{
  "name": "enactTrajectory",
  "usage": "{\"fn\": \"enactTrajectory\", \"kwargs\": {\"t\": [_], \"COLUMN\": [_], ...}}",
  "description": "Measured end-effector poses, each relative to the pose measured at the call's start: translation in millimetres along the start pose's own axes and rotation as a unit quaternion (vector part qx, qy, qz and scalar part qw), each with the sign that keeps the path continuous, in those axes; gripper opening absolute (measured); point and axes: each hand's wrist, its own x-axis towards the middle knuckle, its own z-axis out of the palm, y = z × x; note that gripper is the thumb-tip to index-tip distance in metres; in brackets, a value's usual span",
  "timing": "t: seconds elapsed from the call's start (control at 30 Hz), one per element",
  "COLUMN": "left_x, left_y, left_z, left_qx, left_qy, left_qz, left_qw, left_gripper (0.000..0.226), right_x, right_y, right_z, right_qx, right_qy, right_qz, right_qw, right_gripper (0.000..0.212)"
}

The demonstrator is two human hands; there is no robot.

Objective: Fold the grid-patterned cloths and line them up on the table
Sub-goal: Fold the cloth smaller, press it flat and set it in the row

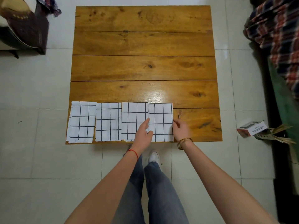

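Several folded white cloths with black grid lines lie side by side along the near edge of the wooden table [144, 67]. From the left: one cloth [81, 122], a second cloth [108, 122], a third cloth [133, 117], and the rightmost cloth [161, 122]. My left hand [144, 135] rests flat, fingers together, on the seam between the third and the rightmost cloth. My right hand [181, 130] touches the right edge of the rightmost cloth with its fingertips. Neither hand grips anything.
A small white box [251, 128] and a broom-like bundle [275, 135] lie on the tiled floor to the right. A plaid-covered bed [278, 38] runs along the right side. A dark chair [24, 25] stands at the far left. My legs stand before the table.
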Motion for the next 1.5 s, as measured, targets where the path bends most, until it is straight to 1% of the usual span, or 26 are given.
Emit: {"fn": "enactTrajectory", "kwargs": {"t": [0.1, 0.27, 0.33, 0.4, 0.47, 0.57, 0.63, 0.7, 0.73, 0.8, 0.9, 1.0, 1.07, 1.13, 1.33, 1.43, 1.5], "left_x": [2, 2, -1, -5, -8, -9, -8, -6, -5, -5, -6, -7, -7, -6, -3, -2, -3], "left_y": [2, 2, 2, 3, 2, -5, -12, -20, -24, -32, -40, -43, -45, -46, -53, -55, -56], "left_z": [0, -3, -6, -12, -22, -40, -52, -60, -63, -68, -73, -75, -77, -79, -92, -98, -104], "left_qx": [0.004, 0.013, 0.007, 0.005, 0.009, 0.027, 0.052, 0.081, 0.111, 0.208, 0.359, 0.440, 0.453, 0.454, 0.465, 0.460, 0.453], "left_qy": [-0.012, -0.022, -0.001, 0.046, 0.100, 0.170, 0.198, 0.210, 0.212, 0.204, 0.187, 0.176, 0.178, 0.174, 0.132, 0.121, 0.123], "left_qz": [0.006, 0.014, 0.020, 0.030, 0.035, 0.029, 0.020, 0.012, 0.013, 0.019, 0.029, 0.026, 0.017, 0.014, 0.052, 0.057, 0.057], "left_qw": [1.000, 1.000, 1.000, 0.998, 0.994, 0.985, 0.979, 0.974, 0.971, 0.956, 0.914, 0.880, 0.873, 0.874, 0.874, 0.878, 0.881], "left_gripper": [0.058, 0.058, 0.056, 0.053, 0.050, 0.046, 0.045, 0.044, 0.044, 0.045, 0.049, 0.054, 0.056, 0.056, 0.056, 0.057, 0.057], "right_x": [2, 1, -2, -7, -13, -21, -27, -32, -34, -35, -36, -37, -38, -40, -45, -48, -54], "right_y": [-3, -5, -8, -13, -19, -24, -27, -31, -33, -34, -33, -33, -33, -34, -38, -43, -48], "right_z": [4, 5, 4, 5, 11, 29, 39, 46, 49, 55, 63, 66, 69, 72, 83, 88, 94], "right_qx": [0.026, 0.024, 0.025, 0.036, 0.043, 0.067, 0.066, 0.048, 0.034, -0.020, -0.126, -0.237, -0.271, -0.288, -0.338, -0.344, -0.336], "right_qy": [0.010, 0.027, 0.058, 0.082, 0.062, -0.024, -0.062, -0.081, -0.086, -0.089, -0.079, -0.048, -0.046, -0.047, -0.040, -0.007, 0.030], "right_qz": [0.013, 0.022, 0.020, 0.000, -0.032, -0.055, -0.053, -0.058, -0.064, -0.089, -0.141, -0.179, -0.184, -0.182, -0.181, -0.171, -0.184], "right_qw": [1.000, 0.999, 0.998, 0.996, 0.997, 0.996, 0.994, 0.994, 0.994, 0.992, 0.979, 0.954, 0.944, 0.939, 0.923, 0.923, 0.923], "right_gripper": [0.035, 0.035, 0.034, 0.031, 0.029, 0.029, 0.030, 0.032, 0.034, 0.037, 0.040, 0.039, 0.038, 0.039, 0.047, 0.045, 0.042]}}
